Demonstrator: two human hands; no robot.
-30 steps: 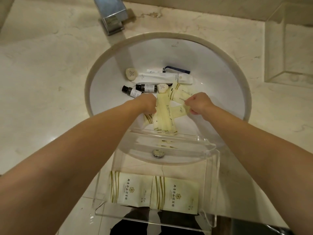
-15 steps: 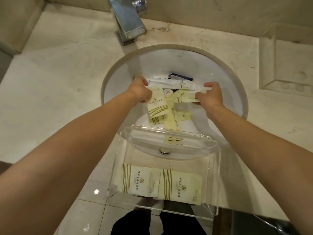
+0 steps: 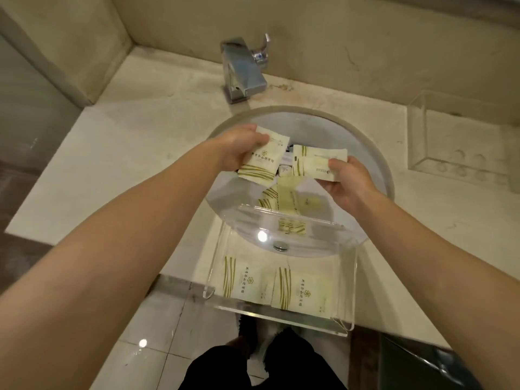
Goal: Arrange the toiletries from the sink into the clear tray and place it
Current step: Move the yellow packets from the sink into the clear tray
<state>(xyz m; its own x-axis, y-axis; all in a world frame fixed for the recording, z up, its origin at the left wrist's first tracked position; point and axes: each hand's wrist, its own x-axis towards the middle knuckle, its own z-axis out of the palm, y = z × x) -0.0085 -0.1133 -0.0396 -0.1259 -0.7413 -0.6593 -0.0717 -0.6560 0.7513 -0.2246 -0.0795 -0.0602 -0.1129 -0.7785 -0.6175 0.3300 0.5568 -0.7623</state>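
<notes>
Cream paper, striped in olive green: one sachet (image 3: 263, 157) pinched at its top edge in the left hand (image 3: 239, 144), a second sachet (image 3: 315, 161) clamped between thumb and curled fingers of the right hand (image 3: 344, 182), both lifted above the sink basin (image 3: 374, 161) at centre frame. Lower in the picture, clear acrylic tray (image 3: 355, 291) perched across the near rim of the basin and the counter edge, already carrying two matching sachets (image 3: 281, 285) side by side along its near wall. More toiletries (image 3: 287, 192) left loose in the bowl below the hands: several long pale packets, a small round soap, something dark and mostly hidden behind the held sachets. Chrome faucet (image 3: 243, 70) at upper centre, a second clear box (image 3: 461, 139) on the marble counter (image 3: 135, 153) at upper right. Probably mid-carry, with plenty yet to collect. Best done by bringing each sachet down flat, print up, stripes aligned with the pair already laid, and set in the free strip behind them rather than dropped on top. Worth lowering gently and without leaning on the near wall, since the tray overhangs the counter edge and could tip. Release only once the paper lies flat on the tray floor.
</notes>
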